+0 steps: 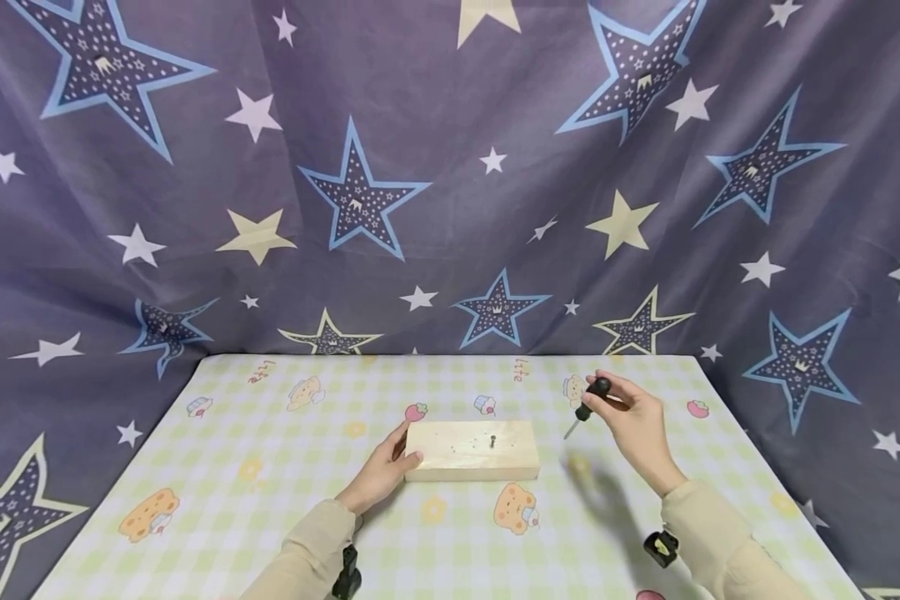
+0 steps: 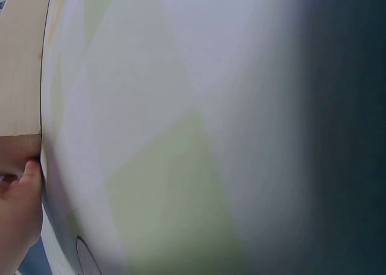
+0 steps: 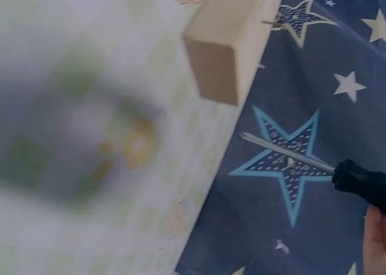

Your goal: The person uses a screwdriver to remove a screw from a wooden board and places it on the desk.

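With the left hand [image 1: 377,477] gripping the left end of the wooden block [image 1: 461,460], midway between the side edges of the worktop [image 1: 217,467], could slip off the protruding screw [image 1: 492,441] by lowering aslant the screwdriver [image 1: 584,410] held in the right hand [image 1: 640,423], nearer the right edge.

Loose beige sleeves [image 1: 311,542], black cameras [image 1: 660,547] at both wrists

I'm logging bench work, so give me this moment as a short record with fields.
Left hand: grips the left end of the wooden block
Right hand: holds a black-handled screwdriver, tip angled down, clear of the screw
Screw: stands out of the block's top, right of its middle
Surface: checked tablecloth
Backdrop: star-print fabric
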Tool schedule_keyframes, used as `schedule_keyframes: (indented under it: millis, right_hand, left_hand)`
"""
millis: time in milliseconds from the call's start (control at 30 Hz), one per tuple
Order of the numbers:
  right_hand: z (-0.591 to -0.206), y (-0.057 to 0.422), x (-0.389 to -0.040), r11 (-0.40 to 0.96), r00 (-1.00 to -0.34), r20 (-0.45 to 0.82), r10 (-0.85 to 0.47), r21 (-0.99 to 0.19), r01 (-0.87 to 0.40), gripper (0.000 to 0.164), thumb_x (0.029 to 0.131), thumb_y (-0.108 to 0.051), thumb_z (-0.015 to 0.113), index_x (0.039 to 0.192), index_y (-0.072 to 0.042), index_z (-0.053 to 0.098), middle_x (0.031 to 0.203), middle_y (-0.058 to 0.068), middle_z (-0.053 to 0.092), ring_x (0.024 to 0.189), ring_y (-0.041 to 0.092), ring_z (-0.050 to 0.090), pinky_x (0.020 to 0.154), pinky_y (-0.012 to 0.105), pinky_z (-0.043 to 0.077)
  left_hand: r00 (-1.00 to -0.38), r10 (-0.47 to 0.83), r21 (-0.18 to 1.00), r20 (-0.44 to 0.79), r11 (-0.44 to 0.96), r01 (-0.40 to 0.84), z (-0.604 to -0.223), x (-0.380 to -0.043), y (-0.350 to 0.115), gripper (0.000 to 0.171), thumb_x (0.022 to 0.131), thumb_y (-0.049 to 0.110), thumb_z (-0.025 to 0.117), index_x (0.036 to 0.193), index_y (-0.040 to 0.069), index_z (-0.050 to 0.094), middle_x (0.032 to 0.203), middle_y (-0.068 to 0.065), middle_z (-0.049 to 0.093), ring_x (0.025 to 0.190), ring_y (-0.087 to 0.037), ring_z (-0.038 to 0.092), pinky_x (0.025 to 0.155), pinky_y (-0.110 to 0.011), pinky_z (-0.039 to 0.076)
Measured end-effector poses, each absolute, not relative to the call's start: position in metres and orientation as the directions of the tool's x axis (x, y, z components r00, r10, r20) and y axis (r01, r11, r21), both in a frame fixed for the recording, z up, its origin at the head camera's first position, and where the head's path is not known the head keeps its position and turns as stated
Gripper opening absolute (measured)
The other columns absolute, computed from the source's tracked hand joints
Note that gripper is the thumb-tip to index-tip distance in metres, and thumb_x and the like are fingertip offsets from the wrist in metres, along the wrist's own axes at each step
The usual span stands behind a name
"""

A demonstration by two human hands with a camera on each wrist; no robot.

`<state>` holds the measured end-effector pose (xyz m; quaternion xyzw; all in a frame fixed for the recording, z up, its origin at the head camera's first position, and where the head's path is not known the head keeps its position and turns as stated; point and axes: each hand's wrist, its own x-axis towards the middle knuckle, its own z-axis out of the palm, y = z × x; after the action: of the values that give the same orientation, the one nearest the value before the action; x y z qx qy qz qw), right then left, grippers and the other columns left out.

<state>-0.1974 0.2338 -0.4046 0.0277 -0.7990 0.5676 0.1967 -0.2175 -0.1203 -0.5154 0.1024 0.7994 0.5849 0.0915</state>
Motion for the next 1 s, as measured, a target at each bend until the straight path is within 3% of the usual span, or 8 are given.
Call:
schedule_keyframes:
  millis: [367, 700, 1000]
  right_hand:
    - [-0.387, 0.197, -0.204, 0.240, -0.938, 0.342, 0.050, -0.916, -0.321, 0.040, 0.080, -0.011, 0.071, 0.116, 0.002, 0.060, 0.113, 0.023, 0.062, 0.079, -0.003, 0.065, 0.078, 0.016, 0.053]
    - [-0.385, 0.176, -0.218, 0.230, -0.937, 0.348, -0.026, -0.910, -0.344, 0.038, 0.080, -0.008, 0.071, 0.115, 0.002, 0.061, 0.108, 0.023, 0.064, 0.078, 0.001, 0.066, 0.076, 0.022, 0.055]
    - [-0.386, 0.163, -0.224, 0.220, -0.938, 0.341, -0.068, -0.912, -0.347, 0.032, 0.078, -0.006, 0.072, 0.108, 0.001, 0.065, 0.104, 0.023, 0.065, 0.077, 0.005, 0.067, 0.075, 0.022, 0.056]
  left_hand:
    - [-0.966, 0.260, 0.956, -0.020, 0.287, 0.057, -0.505, -0.211, -0.118, 0.067, 0.093, 0.013, 0.053, 0.144, -0.006, 0.014, 0.149, -0.026, 0.015, 0.137, -0.039, 0.018, 0.112, -0.050, 0.020]
    - [-0.964, 0.263, 0.961, -0.026, 0.272, 0.048, -0.509, -0.216, -0.120, 0.068, 0.093, 0.012, 0.054, 0.145, -0.006, 0.013, 0.150, -0.026, 0.015, 0.138, -0.037, 0.016, 0.113, -0.049, 0.019]
    - [-0.959, 0.281, 0.954, -0.026, 0.294, 0.060, -0.518, -0.217, -0.123, 0.071, 0.093, 0.023, 0.054, 0.146, 0.000, 0.012, 0.151, -0.023, 0.014, 0.139, -0.035, 0.017, 0.113, -0.047, 0.020]
